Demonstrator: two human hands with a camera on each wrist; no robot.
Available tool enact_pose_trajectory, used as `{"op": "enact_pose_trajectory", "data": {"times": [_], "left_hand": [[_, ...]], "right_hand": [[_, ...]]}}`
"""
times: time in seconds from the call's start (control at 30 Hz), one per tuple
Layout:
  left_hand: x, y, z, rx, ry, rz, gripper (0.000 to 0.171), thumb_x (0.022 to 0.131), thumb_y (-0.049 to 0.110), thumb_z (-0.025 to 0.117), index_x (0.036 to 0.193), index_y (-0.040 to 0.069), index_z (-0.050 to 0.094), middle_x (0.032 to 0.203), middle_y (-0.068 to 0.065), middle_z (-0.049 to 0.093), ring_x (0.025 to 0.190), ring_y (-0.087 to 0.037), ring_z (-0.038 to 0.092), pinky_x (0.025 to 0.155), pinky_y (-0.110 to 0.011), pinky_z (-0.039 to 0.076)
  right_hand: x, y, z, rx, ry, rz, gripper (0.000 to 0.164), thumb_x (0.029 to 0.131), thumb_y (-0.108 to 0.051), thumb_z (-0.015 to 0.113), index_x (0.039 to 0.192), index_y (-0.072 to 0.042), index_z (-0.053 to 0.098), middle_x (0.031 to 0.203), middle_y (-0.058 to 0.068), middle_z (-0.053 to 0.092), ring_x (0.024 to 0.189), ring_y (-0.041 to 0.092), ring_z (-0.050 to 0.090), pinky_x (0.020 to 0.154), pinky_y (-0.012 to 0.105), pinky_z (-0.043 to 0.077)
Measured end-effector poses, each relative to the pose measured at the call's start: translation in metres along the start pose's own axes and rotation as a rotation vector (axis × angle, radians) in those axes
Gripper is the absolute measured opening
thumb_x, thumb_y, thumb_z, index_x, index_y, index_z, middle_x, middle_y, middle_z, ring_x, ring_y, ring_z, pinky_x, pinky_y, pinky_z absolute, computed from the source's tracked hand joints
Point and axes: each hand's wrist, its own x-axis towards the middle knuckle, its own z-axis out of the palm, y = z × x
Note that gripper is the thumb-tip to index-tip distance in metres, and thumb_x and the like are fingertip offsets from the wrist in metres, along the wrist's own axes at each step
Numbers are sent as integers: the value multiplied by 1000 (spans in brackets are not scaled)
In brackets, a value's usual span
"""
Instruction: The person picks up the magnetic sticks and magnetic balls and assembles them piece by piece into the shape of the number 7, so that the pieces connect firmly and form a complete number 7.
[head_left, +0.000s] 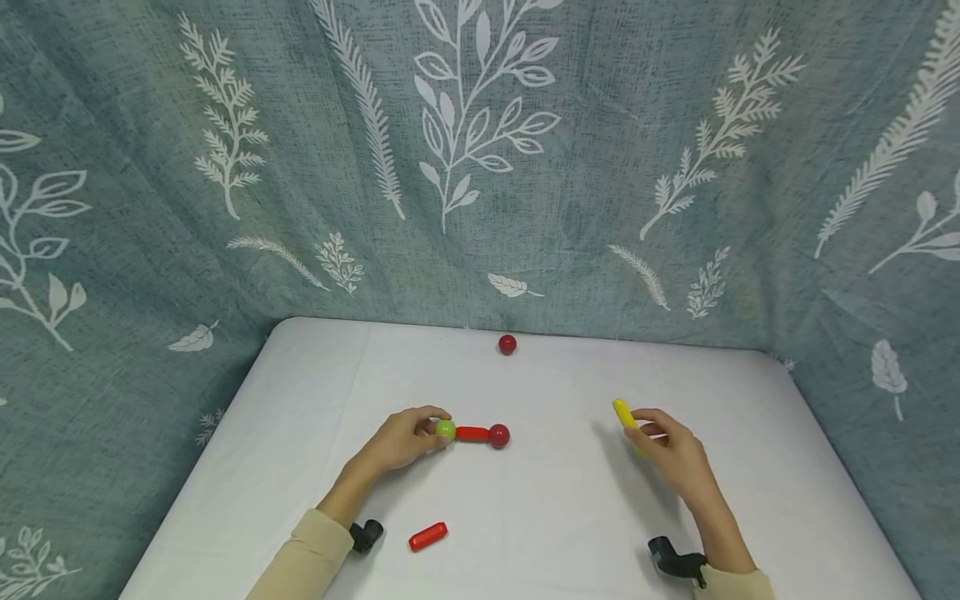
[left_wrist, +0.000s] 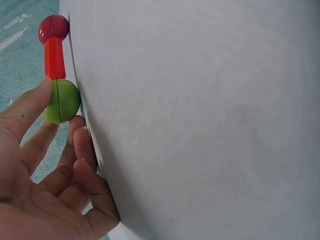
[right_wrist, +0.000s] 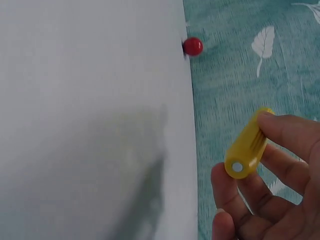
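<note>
My left hand [head_left: 405, 439] pinches a green ball [left_wrist: 65, 101] between thumb and fingers. A red ribbed rod [head_left: 472, 434] joins that ball to a dark red ball [head_left: 498, 436], all in one line on the white table. Over on the right, my right hand [head_left: 673, 454] holds a yellow rod [right_wrist: 248, 145] tilted above the tabletop, thumb on one side and fingers on the other. The rod's near end in the right wrist view shows a round silvery disc [right_wrist: 237, 167]. Part of the rod is hidden by the fingers in the head view.
Another dark red ball [head_left: 507, 344] sits by the table's back edge. A loose red rod [head_left: 427, 537] lies near the left forearm. The white table [head_left: 562, 500] meets a blue-green leaf-patterned cloth [head_left: 585, 167] behind and at both sides.
</note>
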Motion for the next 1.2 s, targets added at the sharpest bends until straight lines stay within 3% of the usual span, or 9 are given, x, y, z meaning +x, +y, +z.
{"op": "enact_pose_trajectory", "data": {"times": [0.37, 0.63, 0.87, 1.2], "left_hand": [[0, -2, 0, -4, 2, 15, 32, 89, 25, 77, 120, 20, 70, 94, 1, 63, 82, -18, 56, 66, -34, 48], [0, -3, -1, -6, -6, 16, 31, 90, 26, 77, 120, 22, 70, 94, 2, 62, 82, -17, 56, 66, -33, 48], [0, -2, -1, -9, -10, 26, 31, 90, 25, 77, 120, 20, 70, 94, 1, 62, 81, -17, 56, 65, -33, 48], [-1, -1, 0, -3, 2, 19, 31, 90, 24, 77, 119, 21, 70, 92, 1, 61, 80, -18, 55, 65, -33, 47]], "right_hand": [[-2, -18, 36, 119, -37, -41, 36, 95, -29, 71, 125, -8, 65, 99, 7, 70, 84, 19, 63, 66, 29, 51], [-6, -29, 60, 199, -71, -28, 31, 96, -23, 71, 122, -8, 67, 98, 5, 71, 85, 17, 67, 70, 28, 52], [-9, -39, 78, 335, -133, -27, 27, 96, -18, 69, 120, -5, 66, 93, 7, 73, 78, 21, 67, 68, 30, 51], [-16, -50, 100, 532, -260, 54, 33, 97, -14, 66, 124, 3, 60, 97, 14, 73, 81, 29, 70, 66, 33, 55]]}}
